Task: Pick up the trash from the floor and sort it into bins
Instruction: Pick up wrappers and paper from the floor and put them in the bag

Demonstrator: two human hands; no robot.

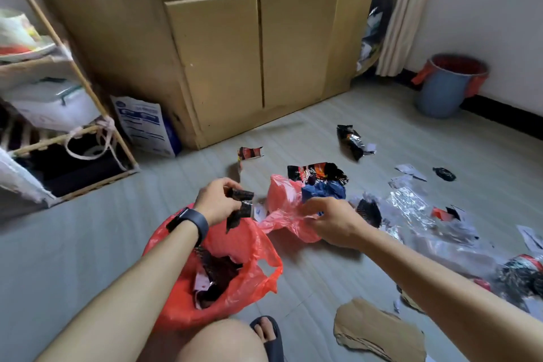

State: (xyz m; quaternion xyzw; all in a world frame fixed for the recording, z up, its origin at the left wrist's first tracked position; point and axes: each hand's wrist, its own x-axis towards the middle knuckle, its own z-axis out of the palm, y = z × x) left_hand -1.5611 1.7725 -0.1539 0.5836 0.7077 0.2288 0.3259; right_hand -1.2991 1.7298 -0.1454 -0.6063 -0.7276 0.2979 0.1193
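My left hand (216,200) grips a crumpled black foil wrapper (242,207) above an open red plastic bag (235,270) that holds dark wrappers. My right hand (330,222) pinches the edge of a second red plastic bag (283,200), which lies on the floor with a blue crumpled piece (323,189) at its mouth. A black and red snack wrapper (318,172) lies just behind that bag. More wrappers lie on the floor: a small red one (249,153), a black one (351,141), and silver foil and clear plastic scraps (411,206) to the right.
A blue bin lined with a red bag (443,88) stands by the far right wall. A wooden cabinet (252,47) fills the back, a bamboo shelf (58,114) the left. A torn cardboard piece (379,329) lies near my sandalled foot (269,332).
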